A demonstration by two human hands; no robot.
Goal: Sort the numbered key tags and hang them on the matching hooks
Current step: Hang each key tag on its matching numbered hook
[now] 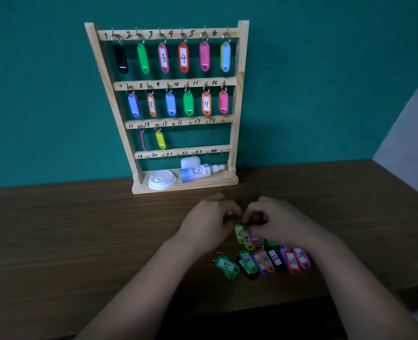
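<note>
Key tags (pixel 264 259): oblong, glossy, perhaps plastic

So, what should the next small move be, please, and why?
Probably lift the yellow tag marked 15 to hook 15: hooks 1 to 14 hold tags, 15 is bare, and the left hand and right hand are at its ring.

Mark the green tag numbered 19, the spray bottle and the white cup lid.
green tag 19 (pixel 227 265): head view, on its paper label.
spray bottle (pixel 195 173): head view, on its printed label.
white lid (pixel 161 180): head view, on its top centre.
</note>
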